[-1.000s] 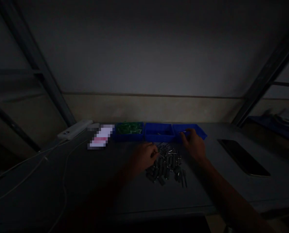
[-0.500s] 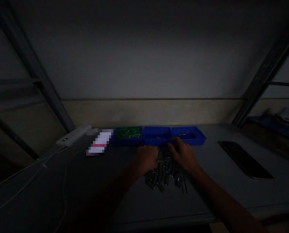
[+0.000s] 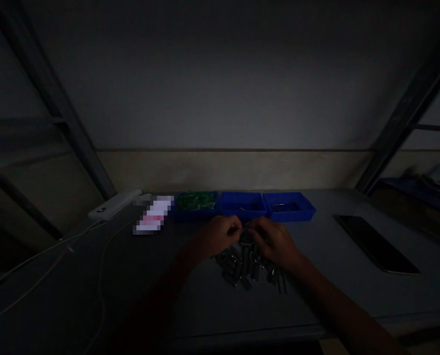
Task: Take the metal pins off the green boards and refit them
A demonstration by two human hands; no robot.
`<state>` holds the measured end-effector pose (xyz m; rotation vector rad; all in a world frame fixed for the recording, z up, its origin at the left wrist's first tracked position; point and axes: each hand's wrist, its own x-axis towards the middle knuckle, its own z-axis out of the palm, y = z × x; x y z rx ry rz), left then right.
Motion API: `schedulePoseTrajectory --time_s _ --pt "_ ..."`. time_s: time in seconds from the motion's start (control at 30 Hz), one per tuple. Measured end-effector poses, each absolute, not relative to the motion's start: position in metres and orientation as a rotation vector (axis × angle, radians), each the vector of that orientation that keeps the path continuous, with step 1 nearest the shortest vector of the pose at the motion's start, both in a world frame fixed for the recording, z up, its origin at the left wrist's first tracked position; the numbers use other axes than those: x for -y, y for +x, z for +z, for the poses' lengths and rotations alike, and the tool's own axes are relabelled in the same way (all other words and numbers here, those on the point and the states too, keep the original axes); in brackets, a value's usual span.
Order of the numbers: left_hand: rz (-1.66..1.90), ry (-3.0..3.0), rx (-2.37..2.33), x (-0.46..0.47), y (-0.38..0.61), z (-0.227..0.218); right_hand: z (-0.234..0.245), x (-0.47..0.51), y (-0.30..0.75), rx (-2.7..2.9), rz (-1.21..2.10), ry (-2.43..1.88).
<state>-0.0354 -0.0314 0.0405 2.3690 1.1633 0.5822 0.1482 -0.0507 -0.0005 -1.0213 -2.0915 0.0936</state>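
A loose pile of small, shiny metal pieces [image 3: 245,264] lies on the grey table in dim light; their exact kind is too dark to tell. Over the pile's far edge my left hand [image 3: 220,234] is closed, thumb and fingers pinched. Close on its right, my right hand [image 3: 277,241] also has its fingers drawn together, and the fingertips of both almost meet. Whatever they pinch is too small and dark to name. Two thin rods [image 3: 281,283] stick out at the pile's near right side.
Behind the hands stand a blue bin with green contents [image 3: 196,215], a middle blue bin [image 3: 227,213] and a right blue bin [image 3: 297,215] holding thin pieces. A dark phone [image 3: 377,244] lies right. Leftward are a white power bank [image 3: 114,204], a lit, blurred-out screen [image 3: 153,217] and cables [image 3: 101,276].
My right hand has drawn back from the bins and inward. Both hands' fingertips have come together above the pile, and some metal pieces on its left side have shifted.
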Motion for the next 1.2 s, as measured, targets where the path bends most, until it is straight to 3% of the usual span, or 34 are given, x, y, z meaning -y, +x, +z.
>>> schedulePoseTrajectory --time_s 0.43,1.2 --pt "0.913 2.1 -1.028 0.027 -0.034 0.031 0.002 0.051 0.15 2.108 0.037 -1.008" --pt "0.997 2.32 -1.236 0.032 -0.025 0.025 0.002 0.052 0.151 2.03 0.08 -1.058"
